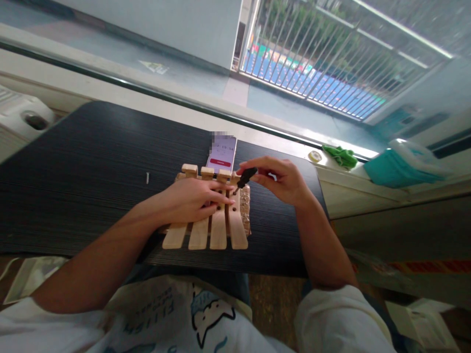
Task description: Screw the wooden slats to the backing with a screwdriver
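Note:
A small wooden slatted piece made of several light strips lies on the dark table. My left hand rests flat across its slats, fingers stretched out, pressing it down. My right hand pinches a small black-handled screwdriver, whose tip points down at the upper right slat. A phone with a lit screen stands just behind the wooden piece. A small loose screw lies on the table to the left.
A window sill runs behind the table, with a green cloth and a teal bag to the right. A white appliance sits at far left. The table's right edge ends near my right wrist.

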A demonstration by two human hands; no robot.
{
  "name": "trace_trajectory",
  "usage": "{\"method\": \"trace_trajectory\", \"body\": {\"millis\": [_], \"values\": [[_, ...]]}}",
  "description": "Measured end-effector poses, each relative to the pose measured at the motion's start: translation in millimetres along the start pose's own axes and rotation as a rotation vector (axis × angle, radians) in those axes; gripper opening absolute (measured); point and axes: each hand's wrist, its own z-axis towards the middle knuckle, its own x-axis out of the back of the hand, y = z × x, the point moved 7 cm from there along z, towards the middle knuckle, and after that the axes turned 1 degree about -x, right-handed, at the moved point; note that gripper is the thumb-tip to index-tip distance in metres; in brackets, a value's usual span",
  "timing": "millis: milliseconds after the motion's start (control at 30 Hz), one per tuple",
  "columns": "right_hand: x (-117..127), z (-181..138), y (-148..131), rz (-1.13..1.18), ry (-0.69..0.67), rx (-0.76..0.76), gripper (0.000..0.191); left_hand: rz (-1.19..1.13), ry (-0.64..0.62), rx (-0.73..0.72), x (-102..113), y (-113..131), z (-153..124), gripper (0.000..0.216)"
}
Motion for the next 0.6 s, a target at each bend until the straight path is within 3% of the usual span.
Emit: {"method": "trace_trajectory", "body": {"millis": [600], "values": [[5.7,-0.2,5.8,-0.059,0.174,-0.136,0.023,-0.004,-0.012,0.001,0.3,1.1,-0.4,0.044]]}}
